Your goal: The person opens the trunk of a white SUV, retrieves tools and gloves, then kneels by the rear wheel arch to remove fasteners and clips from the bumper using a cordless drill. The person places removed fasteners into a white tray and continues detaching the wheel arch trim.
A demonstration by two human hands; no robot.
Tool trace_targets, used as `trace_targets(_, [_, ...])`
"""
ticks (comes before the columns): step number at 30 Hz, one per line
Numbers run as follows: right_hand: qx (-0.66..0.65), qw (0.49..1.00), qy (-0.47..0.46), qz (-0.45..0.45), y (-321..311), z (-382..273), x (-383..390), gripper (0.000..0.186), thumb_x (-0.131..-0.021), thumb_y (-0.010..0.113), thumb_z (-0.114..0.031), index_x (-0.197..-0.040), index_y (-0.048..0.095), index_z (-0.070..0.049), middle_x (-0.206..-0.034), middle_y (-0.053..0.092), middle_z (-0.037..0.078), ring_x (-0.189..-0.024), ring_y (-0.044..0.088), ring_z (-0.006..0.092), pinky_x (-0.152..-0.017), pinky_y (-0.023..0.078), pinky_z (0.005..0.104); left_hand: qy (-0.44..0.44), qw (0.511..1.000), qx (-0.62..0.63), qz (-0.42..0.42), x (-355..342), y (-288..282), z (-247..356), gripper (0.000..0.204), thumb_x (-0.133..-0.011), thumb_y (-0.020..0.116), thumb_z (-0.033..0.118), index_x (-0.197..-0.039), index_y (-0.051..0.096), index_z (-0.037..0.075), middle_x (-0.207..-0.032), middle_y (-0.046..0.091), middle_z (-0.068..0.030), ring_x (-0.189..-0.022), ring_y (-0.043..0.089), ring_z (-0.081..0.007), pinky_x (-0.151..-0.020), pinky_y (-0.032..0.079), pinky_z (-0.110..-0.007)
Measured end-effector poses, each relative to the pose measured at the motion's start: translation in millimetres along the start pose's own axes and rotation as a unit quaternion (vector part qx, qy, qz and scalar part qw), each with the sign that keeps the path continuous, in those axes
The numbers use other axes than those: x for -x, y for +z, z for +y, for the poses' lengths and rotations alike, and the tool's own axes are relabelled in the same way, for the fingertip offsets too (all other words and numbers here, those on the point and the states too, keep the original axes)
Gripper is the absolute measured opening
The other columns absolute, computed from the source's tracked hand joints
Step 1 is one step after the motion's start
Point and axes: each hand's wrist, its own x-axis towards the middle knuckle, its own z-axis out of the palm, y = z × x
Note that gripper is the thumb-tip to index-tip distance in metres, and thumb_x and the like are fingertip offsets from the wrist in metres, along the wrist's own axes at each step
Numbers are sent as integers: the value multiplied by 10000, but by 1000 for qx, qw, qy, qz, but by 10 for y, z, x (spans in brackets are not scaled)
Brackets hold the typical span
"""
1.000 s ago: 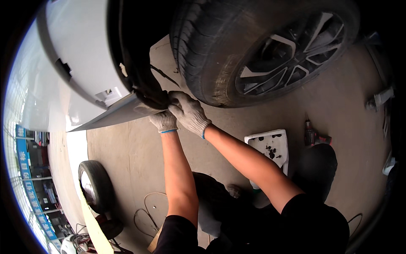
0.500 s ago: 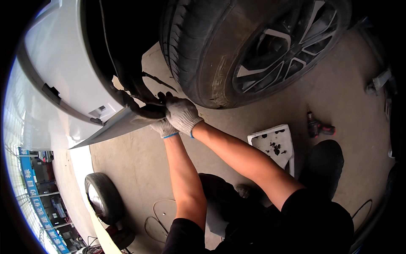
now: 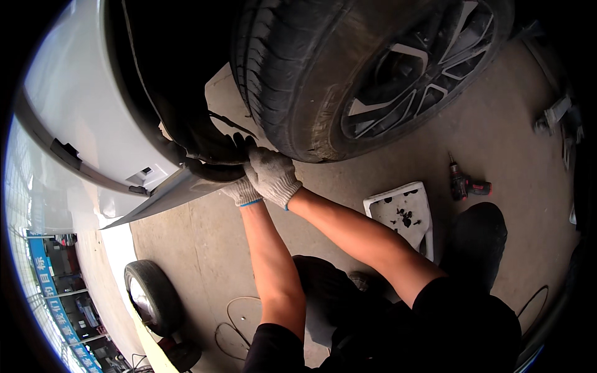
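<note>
At the far left, a blue banner (image 3: 55,304) is hanging beyond the car. The white car body (image 3: 93,112) is filling the upper left, its grey lower edge (image 3: 163,198) sloping up toward the hands. Below, a loose tyre (image 3: 163,297) is standing on the floor, and a thin hose (image 3: 219,339) is curling nearby. The black liner (image 3: 214,172) is hanging inside the wheel opening, its end reaching the gloves. The left hand (image 3: 241,191) is touching the liner's underside; its fingers are hiding, so I cannot tell its grip. Just beside it, the right hand (image 3: 271,173) is pressing against the liner's end, dark fingertips pointing upward; whether it is pinching the liner, I cannot tell. The big wheel (image 3: 373,81) is looming above. Farther right, a white tray (image 3: 426,221) is holding small black clips (image 3: 406,217), and a drill (image 3: 460,185) is lying near the person's knee (image 3: 477,239).
</note>
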Motion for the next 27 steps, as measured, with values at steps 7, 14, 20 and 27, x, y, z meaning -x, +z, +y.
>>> trace_targets(7, [-31,993,-18,-116,-239,-15,37,269,-889,574,-259,-1085,577,-75,-779,640,131,-630,633,305,-577,505,437,-54,998,22,-9,83,214,-94,601,-871,646,491,-1349,519,149,-1369,520,-92,-1277,459,-319,-1084,353,-492])
trace_targets(14, [-183,978,9,-100,-454,228,273,355,-833,573,-77,-1185,531,-68,-1066,611,144,-901,644,314,-763,537,423,28,996,74,34,-282,-226,431,338,-875,650,427,-913,610,93,-892,617,-55,-883,581,-262,-827,440,-410])
trace_targets(20, [-182,975,19,-123,-364,9,241,358,-882,568,-149,-1234,546,-88,-1233,578,180,-1027,612,380,-851,517,463,-257,627,735,-17,-62,62,-18,791,-854,365,782,-1245,531,114,-1094,617,-63,-1004,547,-295,-976,396,-561])
trace_targets(27, [-148,976,8,-161,-518,74,215,315,-903,562,-178,-1198,594,-72,-1252,573,187,-1029,608,377,-852,518,456,-292,421,858,23,-85,6,302,929,-820,248,868,-1331,502,135,-1153,585,-86,-939,531,-294,-989,388,-599])
